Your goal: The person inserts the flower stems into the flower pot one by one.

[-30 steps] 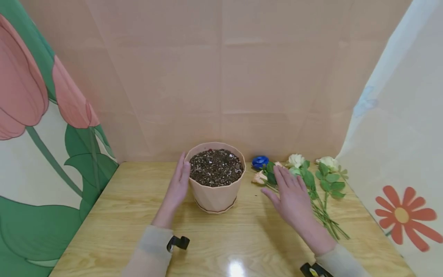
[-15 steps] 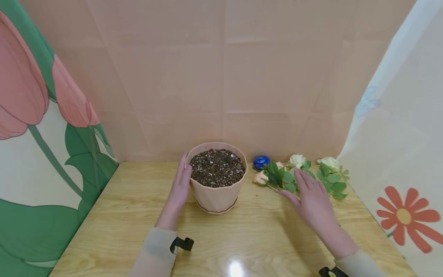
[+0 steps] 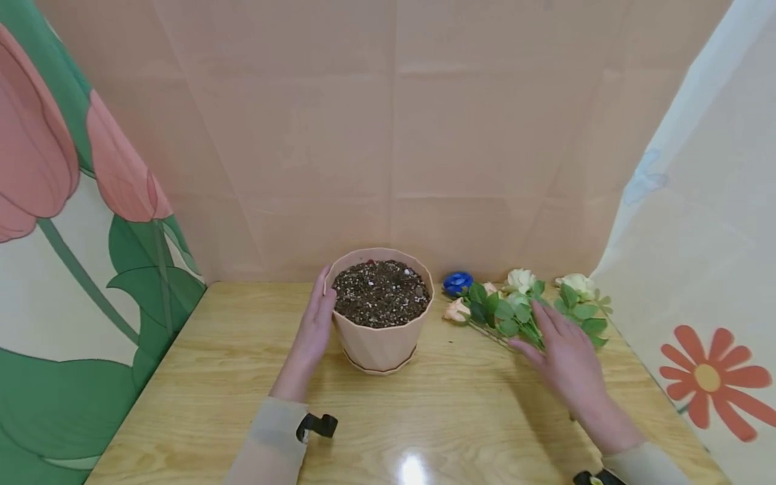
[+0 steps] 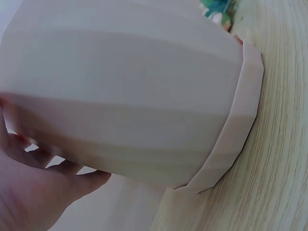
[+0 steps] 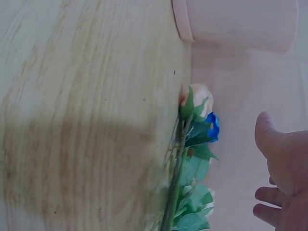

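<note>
a wooden surface (image 3: pixel 388 417) with a pale pink pot (image 3: pixel 378 347) and loose flowers (image 3: pixel 506 310)
the pot stands upright near the middle of the surface's back edge; the flowers lie to its right, toward the back right corner, many of their stems hidden in the head view. dark, speckled soil (image 3: pixel 380 293) fills the pot nearly to its rim, and a saucer (image 4: pixel 243 115) sits under its base. the right hand (image 3: pixel 570 360) is released, fingers extended and gripping nothing, above the flowers, with a gap showing in the right wrist view. the left hand (image 3: pixel 315 320) is unclenched, its fingers laid along the pot's left side. among the blooms are a white rose (image 3: pixel 576 286) and a blue rose (image 3: pixel 457 283).
</note>
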Available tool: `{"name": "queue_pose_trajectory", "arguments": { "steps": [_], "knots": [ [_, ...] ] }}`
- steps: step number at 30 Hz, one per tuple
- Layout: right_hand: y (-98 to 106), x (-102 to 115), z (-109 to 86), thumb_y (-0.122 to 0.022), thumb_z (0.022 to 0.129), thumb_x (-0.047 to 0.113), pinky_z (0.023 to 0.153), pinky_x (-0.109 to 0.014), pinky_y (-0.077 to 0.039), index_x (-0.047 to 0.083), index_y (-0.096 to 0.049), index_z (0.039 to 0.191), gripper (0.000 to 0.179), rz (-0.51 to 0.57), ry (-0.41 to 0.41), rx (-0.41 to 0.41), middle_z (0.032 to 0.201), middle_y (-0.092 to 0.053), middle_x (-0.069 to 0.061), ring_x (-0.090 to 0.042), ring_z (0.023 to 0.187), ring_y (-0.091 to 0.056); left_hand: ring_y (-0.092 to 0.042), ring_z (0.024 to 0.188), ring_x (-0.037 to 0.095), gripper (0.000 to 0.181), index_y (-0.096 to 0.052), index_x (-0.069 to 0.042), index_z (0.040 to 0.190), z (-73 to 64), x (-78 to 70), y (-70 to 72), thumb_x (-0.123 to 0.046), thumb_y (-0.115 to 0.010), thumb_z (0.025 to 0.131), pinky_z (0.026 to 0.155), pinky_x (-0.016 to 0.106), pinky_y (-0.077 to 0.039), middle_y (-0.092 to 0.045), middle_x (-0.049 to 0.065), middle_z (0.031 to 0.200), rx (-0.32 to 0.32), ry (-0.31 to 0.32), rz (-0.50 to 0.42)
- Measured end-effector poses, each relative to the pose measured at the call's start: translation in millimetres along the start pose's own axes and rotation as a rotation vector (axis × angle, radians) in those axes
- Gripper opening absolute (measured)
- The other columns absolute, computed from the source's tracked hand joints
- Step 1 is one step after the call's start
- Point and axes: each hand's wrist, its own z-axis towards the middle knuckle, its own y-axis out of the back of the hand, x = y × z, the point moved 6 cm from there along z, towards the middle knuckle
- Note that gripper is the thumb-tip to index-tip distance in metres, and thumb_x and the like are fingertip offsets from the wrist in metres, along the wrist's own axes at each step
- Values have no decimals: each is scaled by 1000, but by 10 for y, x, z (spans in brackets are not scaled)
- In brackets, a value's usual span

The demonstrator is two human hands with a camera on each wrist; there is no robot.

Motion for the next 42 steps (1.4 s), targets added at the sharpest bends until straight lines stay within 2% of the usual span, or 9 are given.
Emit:
{"name": "queue_pose_trajectory", "arguments": {
  "steps": [6, 14, 21, 35, 42],
  "knots": [
    [-60, -27, -6, -91, 91, 40, 96, -82, -48, -2, -57, 155, 84, -29, 0, -1, 140, -65, -35, -63, 115, -65, -16, 167, 33, 56, -19, -52, 174, 0, -24, -12, -53, -33, 119, 131, 70, -12, -14, -8, 183, 35, -8, 6],
    [-228, -75, -7, -92, 90, 33, 83, -74, -57, -2, -68, 144, 68, -13, 19, -4, 126, -73, -31, -54, 96, -73, -16, 167, 34, 57, -19, -49, 175, 4, -37, -29, -54, -31, 119, 130, 71, -13, -15, -4, 183, 43, -10, 17],
    [-366, -128, 52, -88, 97, 32, 84, -71, -59, -1, -74, 137, 54, 14, -42, 76, 124, -75, -30, -55, 106, -71, -18, 167, 36, 57, -21, -47, 175, 3, -34, -22, -52, -32, 119, 130, 71, -14, -18, -1, 183, 39, -8, 10],
    [-618, -245, 142, -85, 99, 29, 72, -65, -61, 1, -79, 128, 40, -8, -57, 156, 114, -79, -25, -49, 91, -76, -16, 167, 36, 58, -21, -41, 177, 20, -10, -41, -50, -31, 120, 130, 71, -12, -17, 1, 183, 44, -40, 7],
    [-682, -250, 158, -86, 98, 21, 60, -56, -58, 6, -82, 115, 23, -2, -65, 167, 92, -80, -10, -35, 75, -74, -16, 167, 36, 59, -20, -42, 177, 11, -5, -63, -51, -30, 120, 130, 72, -13, -16, 0, 184, 49, -38, 10]
  ]
}}
